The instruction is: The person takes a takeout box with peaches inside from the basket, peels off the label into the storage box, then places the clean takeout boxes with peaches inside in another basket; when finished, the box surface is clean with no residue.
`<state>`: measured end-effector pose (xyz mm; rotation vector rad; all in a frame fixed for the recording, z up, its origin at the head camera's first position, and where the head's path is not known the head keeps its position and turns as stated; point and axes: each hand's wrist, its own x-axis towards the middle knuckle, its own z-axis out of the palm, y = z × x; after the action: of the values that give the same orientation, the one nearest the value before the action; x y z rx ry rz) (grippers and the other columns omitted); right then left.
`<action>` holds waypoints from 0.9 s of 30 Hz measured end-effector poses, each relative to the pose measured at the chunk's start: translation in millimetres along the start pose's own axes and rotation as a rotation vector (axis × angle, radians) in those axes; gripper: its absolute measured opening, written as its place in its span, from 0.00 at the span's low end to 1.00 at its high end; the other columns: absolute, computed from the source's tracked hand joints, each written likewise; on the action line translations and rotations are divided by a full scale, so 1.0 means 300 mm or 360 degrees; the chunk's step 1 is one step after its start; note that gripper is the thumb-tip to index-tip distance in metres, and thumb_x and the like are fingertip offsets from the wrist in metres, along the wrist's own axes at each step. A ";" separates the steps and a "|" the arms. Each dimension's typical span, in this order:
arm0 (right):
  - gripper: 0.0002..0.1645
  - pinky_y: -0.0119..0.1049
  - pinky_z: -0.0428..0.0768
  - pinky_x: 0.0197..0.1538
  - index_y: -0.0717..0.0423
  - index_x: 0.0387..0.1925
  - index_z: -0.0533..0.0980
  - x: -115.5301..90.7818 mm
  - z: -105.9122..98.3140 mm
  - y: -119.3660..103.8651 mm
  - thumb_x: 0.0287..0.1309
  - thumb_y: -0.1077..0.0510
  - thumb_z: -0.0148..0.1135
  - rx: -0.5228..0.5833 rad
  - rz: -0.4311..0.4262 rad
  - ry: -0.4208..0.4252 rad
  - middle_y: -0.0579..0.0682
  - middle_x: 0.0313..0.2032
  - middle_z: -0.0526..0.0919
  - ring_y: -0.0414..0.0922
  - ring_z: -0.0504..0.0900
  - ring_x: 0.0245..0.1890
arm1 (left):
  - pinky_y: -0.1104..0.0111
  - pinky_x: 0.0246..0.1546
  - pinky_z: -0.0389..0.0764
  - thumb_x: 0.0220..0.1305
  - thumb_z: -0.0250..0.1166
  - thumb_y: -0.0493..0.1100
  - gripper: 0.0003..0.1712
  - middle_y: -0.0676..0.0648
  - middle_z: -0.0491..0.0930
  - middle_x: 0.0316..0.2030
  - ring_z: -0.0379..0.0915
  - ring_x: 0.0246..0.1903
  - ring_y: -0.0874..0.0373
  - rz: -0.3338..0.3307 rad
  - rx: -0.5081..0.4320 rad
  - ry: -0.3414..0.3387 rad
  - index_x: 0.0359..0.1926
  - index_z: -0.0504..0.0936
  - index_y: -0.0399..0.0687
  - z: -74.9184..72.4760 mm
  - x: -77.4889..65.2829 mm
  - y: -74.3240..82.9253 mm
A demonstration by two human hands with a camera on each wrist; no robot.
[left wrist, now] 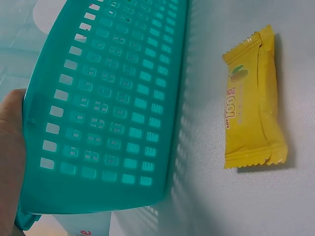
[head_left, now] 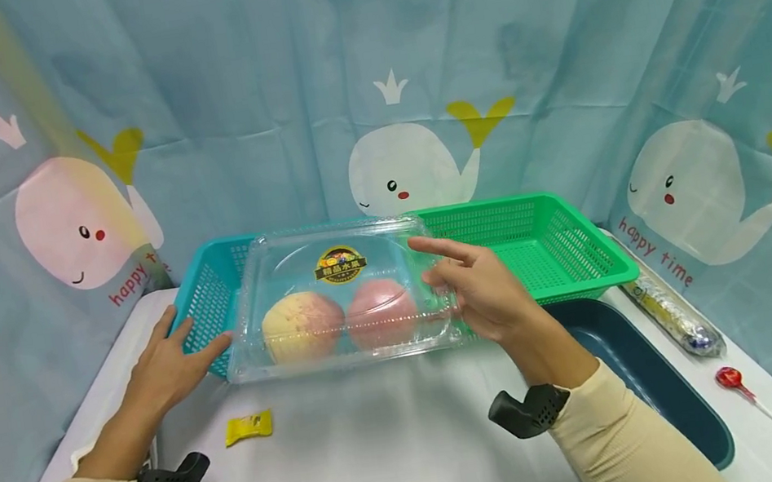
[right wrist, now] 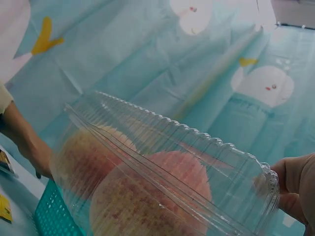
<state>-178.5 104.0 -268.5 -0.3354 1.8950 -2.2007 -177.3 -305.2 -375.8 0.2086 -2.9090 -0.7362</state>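
In the head view a clear plastic fruit box [head_left: 342, 350], tilted toward the camera, hangs over the blue basket [head_left: 205, 299] and part of the green basket [head_left: 584, 279]. Two peaches [head_left: 303, 323] show through its wall, and its lid bears a black and gold fruit label [head_left: 340, 265]. My right hand [head_left: 485, 289] pinches the box's right edge between thumb and fingers, index finger extended; the right wrist view shows this grip at the ridged rim. With fingers spread and relaxed, my left hand [head_left: 162, 367] touches the blue basket's near left corner.
A yellow wrapped candy [head_left: 248, 427] lies on the white table before the blue basket. To the right are a dark blue tray [head_left: 708, 426], a red lollipop [head_left: 729, 377] and a clear-wrapped long package [head_left: 678, 319]. A whale-print curtain [head_left: 246, 88] hangs behind the baskets.
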 end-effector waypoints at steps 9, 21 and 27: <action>0.33 0.28 0.76 0.42 0.65 0.67 0.65 -0.116 -0.059 0.045 0.58 0.74 0.51 0.0061 -0.0075 -0.0057 0.52 0.69 0.50 0.50 0.62 0.52 | 0.27 0.49 0.56 0.62 0.52 0.72 0.58 0.32 0.31 0.73 0.40 0.64 0.21 -0.0006 -0.0010 0.0016 0.70 0.50 0.26 0.006 -0.010 -0.003; 0.35 0.26 0.74 0.26 0.69 0.67 0.61 -0.232 -0.135 0.155 0.56 0.75 0.50 0.0187 0.0007 -0.0012 0.62 0.66 0.42 0.43 0.70 0.37 | 0.27 0.50 0.55 0.63 0.51 0.72 0.57 0.32 0.31 0.73 0.39 0.64 0.22 0.0027 -0.0021 0.0002 0.70 0.49 0.26 -0.001 -0.006 -0.003; 0.36 0.26 0.72 0.26 0.70 0.66 0.63 -0.262 -0.154 0.213 0.52 0.76 0.50 0.0211 0.0072 0.0098 0.61 0.69 0.39 0.45 0.70 0.36 | 0.28 0.51 0.55 0.63 0.51 0.72 0.57 0.33 0.30 0.73 0.38 0.65 0.22 0.0024 -0.0022 -0.0007 0.70 0.49 0.26 -0.005 -0.006 -0.003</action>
<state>-117.1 162.4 -340.8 -0.2022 1.7569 -2.3167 -175.2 -306.4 -375.0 0.1833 -2.9056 -0.7548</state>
